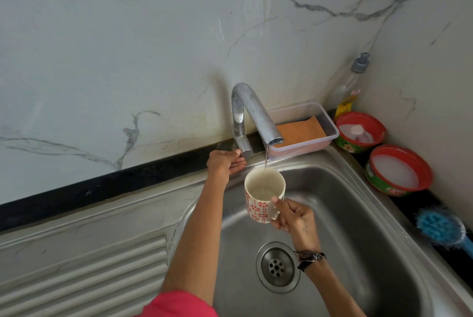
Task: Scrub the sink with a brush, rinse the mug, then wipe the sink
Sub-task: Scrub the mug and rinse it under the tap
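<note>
Arms first, as I see them from the head camera: both reach forward over the sink (pixel 358 214). My left hand (pixel 226 163) is stretched to the base of the tap (pixel 252 112), its grip curled round the tap's lever (pixel 243 151), thumb on top and fingers beneath. My right hand (pixel 294 217) is held over the basin with the wrist bent inward, a dark band (pixel 311 259) on the wrist; its grip pinches the handle of the mug (pixel 263 195), thumb laid over the handle's top by the rim.

Mug stands nearly upright, mouth up and tipped slightly toward me, its long axis close to vertical, handle toward the right. It hangs in the air above the basin, just under the spout, and a thin stream of water (pixel 266 160) falls into it. It is a round ceramic cup, cream inside, white outside with a red flower pattern.

Sink is brushed steel, with a round perforated drain (pixel 277 266) and a ribbed draining board (pixel 84 278) on the left. Tap is dull, spotted metal, arched. On the dark table at right lies a brush (pixel 441 228) with blue bristles. Behind the tap, a clear plastic tub (pixel 330 127) holds an orange cloth (pixel 299 132).
</note>
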`<move>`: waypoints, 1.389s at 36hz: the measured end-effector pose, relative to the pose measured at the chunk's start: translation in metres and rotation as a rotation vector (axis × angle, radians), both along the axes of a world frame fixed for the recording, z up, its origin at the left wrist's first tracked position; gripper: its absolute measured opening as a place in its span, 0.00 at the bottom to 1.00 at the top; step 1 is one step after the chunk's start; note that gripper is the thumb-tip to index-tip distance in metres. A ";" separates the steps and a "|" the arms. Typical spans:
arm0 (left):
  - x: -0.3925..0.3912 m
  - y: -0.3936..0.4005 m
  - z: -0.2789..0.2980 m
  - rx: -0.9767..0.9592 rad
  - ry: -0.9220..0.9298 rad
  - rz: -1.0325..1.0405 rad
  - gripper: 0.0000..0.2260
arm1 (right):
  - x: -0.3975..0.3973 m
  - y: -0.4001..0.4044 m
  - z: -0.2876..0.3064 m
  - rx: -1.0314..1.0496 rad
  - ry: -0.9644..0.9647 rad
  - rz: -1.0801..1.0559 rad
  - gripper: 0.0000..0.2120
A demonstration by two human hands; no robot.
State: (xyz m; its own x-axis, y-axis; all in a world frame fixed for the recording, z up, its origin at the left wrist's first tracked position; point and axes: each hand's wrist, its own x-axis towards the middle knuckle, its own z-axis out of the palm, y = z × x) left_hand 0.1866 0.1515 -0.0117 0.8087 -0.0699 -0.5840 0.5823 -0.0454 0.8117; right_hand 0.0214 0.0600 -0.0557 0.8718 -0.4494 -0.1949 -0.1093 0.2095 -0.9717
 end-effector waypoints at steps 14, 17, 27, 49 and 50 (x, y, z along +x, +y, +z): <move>0.004 -0.001 -0.005 0.029 0.028 0.036 0.06 | 0.004 0.002 0.015 0.020 -0.029 0.000 0.26; 0.004 -0.001 -0.005 0.036 0.024 0.037 0.05 | 0.005 0.001 0.016 0.027 -0.027 -0.002 0.24; 0.005 -0.001 -0.006 0.017 0.048 0.036 0.05 | 0.003 -0.003 0.017 0.003 -0.021 -0.019 0.26; 0.004 0.000 -0.009 -0.019 0.023 0.053 0.05 | 0.001 -0.002 0.009 -0.019 0.009 -0.004 0.20; 0.003 0.000 -0.009 -0.022 0.022 0.053 0.05 | 0.001 -0.002 0.009 -0.023 0.012 -0.005 0.20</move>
State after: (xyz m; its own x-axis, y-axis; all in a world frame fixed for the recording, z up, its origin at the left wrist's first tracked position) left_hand 0.1901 0.1511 -0.0207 0.7986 -0.0404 -0.6006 0.6012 0.0040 0.7991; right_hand 0.0226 0.0579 -0.0472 0.8675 -0.4579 -0.1946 -0.1196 0.1877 -0.9749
